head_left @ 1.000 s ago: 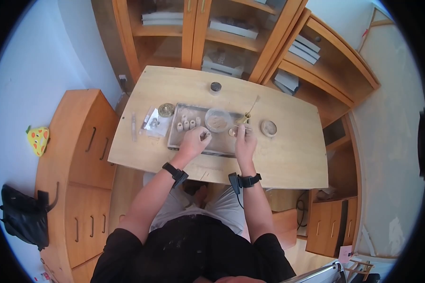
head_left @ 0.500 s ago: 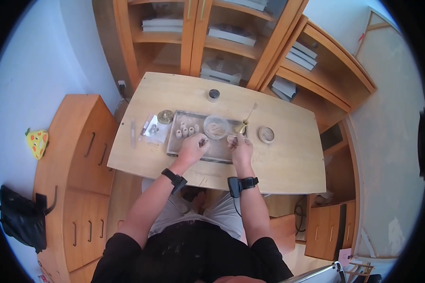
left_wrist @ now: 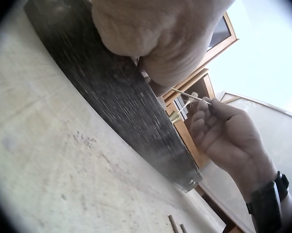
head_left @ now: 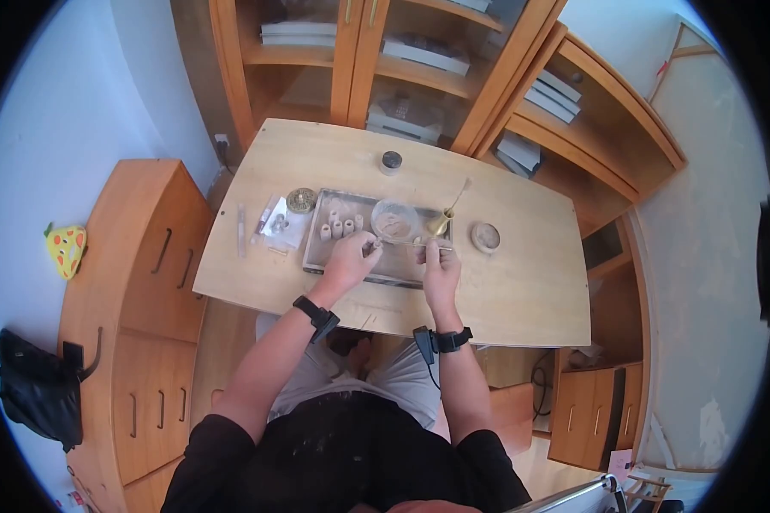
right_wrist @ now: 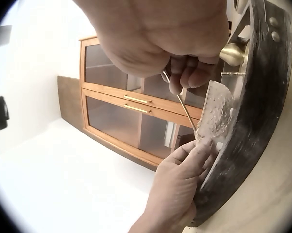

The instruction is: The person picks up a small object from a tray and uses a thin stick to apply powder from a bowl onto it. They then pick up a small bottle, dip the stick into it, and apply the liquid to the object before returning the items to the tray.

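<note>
My left hand [head_left: 348,262] pinches a small pale piece at its fingertips above the tray [head_left: 312,256]. In the right wrist view the left hand [right_wrist: 172,182] is beside the clear bowl with pale powder [right_wrist: 216,110]. My right hand [head_left: 441,272] pinches a thin metallic rod [right_wrist: 185,109], whose far end reaches the left fingertips. The left wrist view shows the right hand [left_wrist: 233,136] with the rod between thumb and fingers. Several pale cylinders [head_left: 337,228] stand in the tray's left part. The left hand partly hides the piece.
A brass vase [head_left: 441,224] holding a thin-handled tool stands at the tray's right side. Around the tray are a round pale container [head_left: 486,238], a dark-lidded jar [head_left: 391,162], a patterned round item [head_left: 301,200] and a plastic packet [head_left: 284,224]. Thin sticks lie near the front edge.
My right hand has moved down from beside the brass vase, and the rod it holds now extends left to the left hand. The left hand has stayed almost in place.
</note>
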Motion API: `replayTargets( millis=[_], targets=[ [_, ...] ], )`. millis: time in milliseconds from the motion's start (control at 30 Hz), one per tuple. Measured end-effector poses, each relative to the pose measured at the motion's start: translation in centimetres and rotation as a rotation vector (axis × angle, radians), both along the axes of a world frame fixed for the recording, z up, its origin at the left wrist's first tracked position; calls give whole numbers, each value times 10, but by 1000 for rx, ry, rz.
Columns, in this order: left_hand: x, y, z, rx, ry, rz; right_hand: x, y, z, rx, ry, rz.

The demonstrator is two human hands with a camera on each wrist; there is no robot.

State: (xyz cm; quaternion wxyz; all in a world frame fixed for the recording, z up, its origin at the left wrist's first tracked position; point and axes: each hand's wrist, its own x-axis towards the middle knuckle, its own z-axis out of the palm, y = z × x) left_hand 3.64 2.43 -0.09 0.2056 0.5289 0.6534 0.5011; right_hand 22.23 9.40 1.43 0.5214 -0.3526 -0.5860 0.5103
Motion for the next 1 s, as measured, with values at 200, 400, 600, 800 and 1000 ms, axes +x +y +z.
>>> replayTargets(
  millis=[200, 400, 600, 800, 1000],
  targets=[
    [-1, 1, -3, 1, 56, 14, -13, 17, 19, 126, -164, -150],
    [0, 0, 1, 1, 21, 21, -19, 43, -12, -87, -224, -104],
    [0, 2, -6, 35, 16, 18, -9, 42, -27, -454, 213, -40],
    [-1, 2, -7, 15, 55, 23, 2, 30, -13, -516, 291, 15],
    [1, 1, -3, 14, 21, 29, 3, 1, 2, -141, 14, 29]
  ],
)
